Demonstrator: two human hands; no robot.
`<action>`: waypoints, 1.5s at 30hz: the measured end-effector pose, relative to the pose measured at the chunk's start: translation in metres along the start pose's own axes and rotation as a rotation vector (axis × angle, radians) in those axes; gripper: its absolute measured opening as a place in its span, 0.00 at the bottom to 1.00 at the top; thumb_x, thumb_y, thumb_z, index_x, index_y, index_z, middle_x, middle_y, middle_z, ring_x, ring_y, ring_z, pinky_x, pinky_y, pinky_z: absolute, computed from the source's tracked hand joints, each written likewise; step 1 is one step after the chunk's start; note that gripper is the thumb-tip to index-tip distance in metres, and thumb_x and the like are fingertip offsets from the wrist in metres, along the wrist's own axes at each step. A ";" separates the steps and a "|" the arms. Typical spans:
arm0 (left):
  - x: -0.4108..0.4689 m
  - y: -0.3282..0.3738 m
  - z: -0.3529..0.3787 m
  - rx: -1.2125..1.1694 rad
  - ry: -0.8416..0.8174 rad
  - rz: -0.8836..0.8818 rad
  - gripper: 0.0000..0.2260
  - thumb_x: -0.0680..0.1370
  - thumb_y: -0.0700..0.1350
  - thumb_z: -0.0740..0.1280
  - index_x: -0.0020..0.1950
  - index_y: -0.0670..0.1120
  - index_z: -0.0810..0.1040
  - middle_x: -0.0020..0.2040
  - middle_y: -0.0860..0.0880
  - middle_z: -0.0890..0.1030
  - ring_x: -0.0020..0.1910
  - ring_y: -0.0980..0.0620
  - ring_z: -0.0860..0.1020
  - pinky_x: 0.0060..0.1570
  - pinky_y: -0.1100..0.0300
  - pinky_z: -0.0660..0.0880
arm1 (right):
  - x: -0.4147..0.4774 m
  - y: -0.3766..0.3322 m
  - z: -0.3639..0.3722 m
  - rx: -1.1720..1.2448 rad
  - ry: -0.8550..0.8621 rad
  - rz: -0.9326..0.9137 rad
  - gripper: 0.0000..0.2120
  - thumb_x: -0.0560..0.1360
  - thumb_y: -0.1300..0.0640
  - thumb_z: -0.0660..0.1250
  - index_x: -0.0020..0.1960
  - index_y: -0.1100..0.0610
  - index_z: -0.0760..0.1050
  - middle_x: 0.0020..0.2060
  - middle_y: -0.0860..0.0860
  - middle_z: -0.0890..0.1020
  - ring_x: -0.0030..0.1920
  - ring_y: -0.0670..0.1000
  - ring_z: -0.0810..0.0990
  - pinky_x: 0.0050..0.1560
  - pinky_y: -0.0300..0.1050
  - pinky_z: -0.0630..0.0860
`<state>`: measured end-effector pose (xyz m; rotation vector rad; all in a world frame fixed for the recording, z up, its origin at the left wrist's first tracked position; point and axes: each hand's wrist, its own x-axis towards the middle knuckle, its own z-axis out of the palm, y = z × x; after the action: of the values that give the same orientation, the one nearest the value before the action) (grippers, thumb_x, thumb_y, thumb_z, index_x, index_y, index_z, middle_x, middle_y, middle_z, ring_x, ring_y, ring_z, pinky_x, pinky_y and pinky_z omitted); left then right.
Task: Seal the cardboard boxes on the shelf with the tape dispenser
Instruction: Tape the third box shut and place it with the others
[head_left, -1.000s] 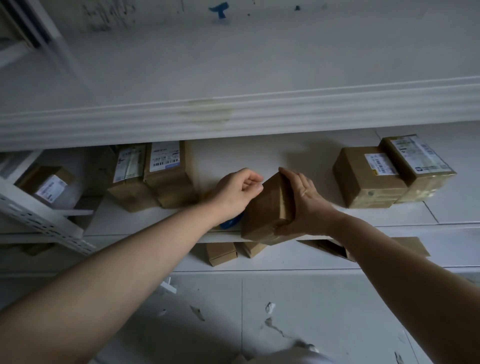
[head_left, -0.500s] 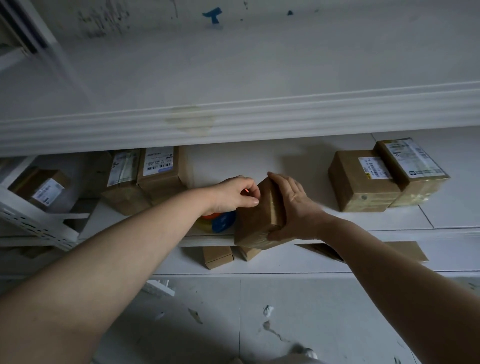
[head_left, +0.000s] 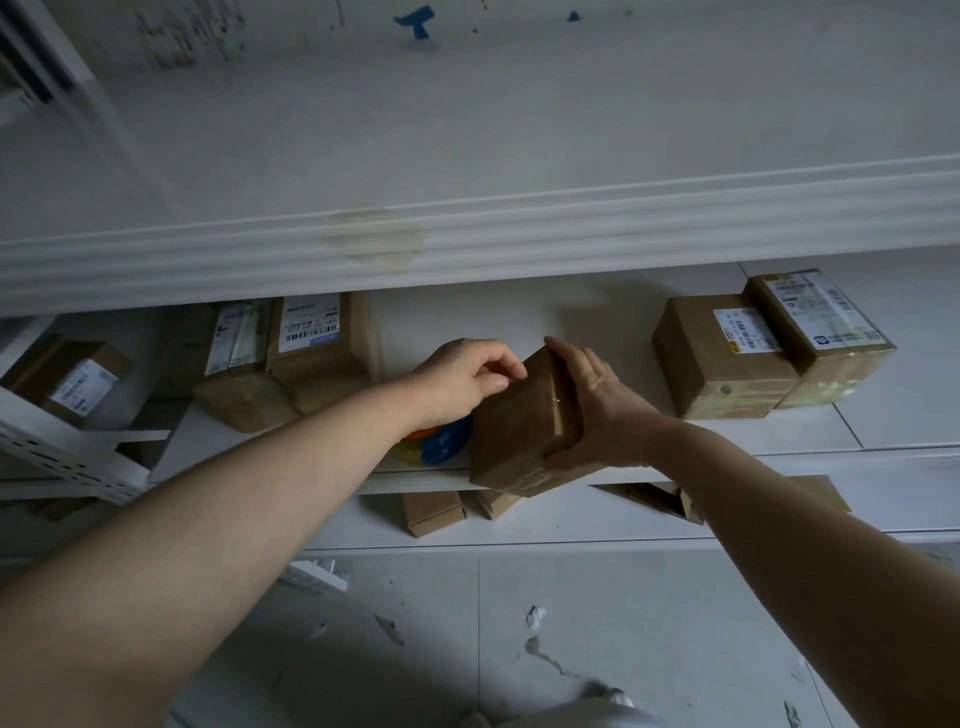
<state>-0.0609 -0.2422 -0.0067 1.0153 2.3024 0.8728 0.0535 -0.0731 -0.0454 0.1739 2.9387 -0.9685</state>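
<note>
Box (head_left: 519, 421) tilted at shelf (head_left: 467, 317) near edge, centre. Far left: labelled boxes (head_left: 311, 358). Left hand (head_left: 467, 374) curled at box's far corner, grasp unclear; tape dispenser (head_left: 441, 444) under wrist. Right hand (head_left: 602, 405) grips box's right side. Far right: taped boxes (head_left: 727, 364).

The single head-worn camera looks forward and down from close range, white metal shelf (head_left: 571, 223) at twelve o'clock, grey tiled floor (head_left: 649, 623) at six.

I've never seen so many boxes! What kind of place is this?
Probably a storeroom or parcel warehouse: metal shelves, brown boxes with barcode labels, and a tape dispenser beside the box being sealed.
</note>
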 end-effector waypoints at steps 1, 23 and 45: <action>0.000 0.002 0.005 0.002 0.017 0.011 0.08 0.79 0.40 0.65 0.54 0.51 0.79 0.52 0.53 0.79 0.53 0.55 0.77 0.55 0.60 0.74 | -0.001 -0.001 0.001 -0.003 0.001 -0.008 0.62 0.57 0.48 0.82 0.77 0.49 0.44 0.72 0.49 0.58 0.72 0.53 0.58 0.70 0.50 0.65; -0.011 -0.007 0.006 0.146 -0.115 -0.125 0.08 0.79 0.44 0.65 0.58 0.48 0.74 0.50 0.50 0.78 0.52 0.51 0.77 0.57 0.52 0.75 | -0.007 -0.008 -0.006 -0.035 0.039 0.050 0.62 0.57 0.50 0.83 0.78 0.50 0.45 0.72 0.50 0.60 0.72 0.54 0.58 0.69 0.50 0.64; 0.002 0.005 0.022 0.174 -0.030 -0.106 0.03 0.82 0.46 0.59 0.49 0.50 0.70 0.49 0.49 0.74 0.49 0.50 0.73 0.47 0.54 0.73 | -0.002 -0.016 -0.006 -0.152 0.008 0.063 0.62 0.58 0.46 0.81 0.78 0.47 0.42 0.74 0.47 0.57 0.74 0.52 0.55 0.67 0.57 0.69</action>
<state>-0.0455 -0.2296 -0.0186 0.9591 2.4151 0.6205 0.0537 -0.0827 -0.0308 0.2624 2.9780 -0.7347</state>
